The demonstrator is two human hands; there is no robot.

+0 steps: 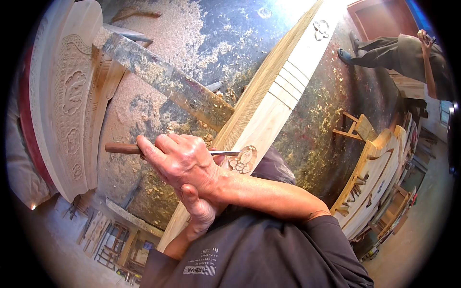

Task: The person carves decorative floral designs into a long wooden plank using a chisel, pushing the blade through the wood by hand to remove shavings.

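Observation:
My right hand (180, 156) is wrapped round a carving chisel (122, 148) with a brown wooden handle, which sticks out to the left of the fist. The narrow metal blade points right, and its tip meets a carved flower (239, 165) on a long pale wooden beam (261, 127). Under my right wrist sits my left hand (199, 211); its thumb shows, but the other fingers are hidden behind the right hand and forearm. Whether it also touches the chisel, I cannot tell.
A flat bar (177, 91) meets the beam from the left. Large carved wooden panel (72, 105) stands at left, above shavings on the floor. Chisels (355, 189) lie on a bench at right, near a small wooden stool (357, 126). Another person (398, 53) is at upper right.

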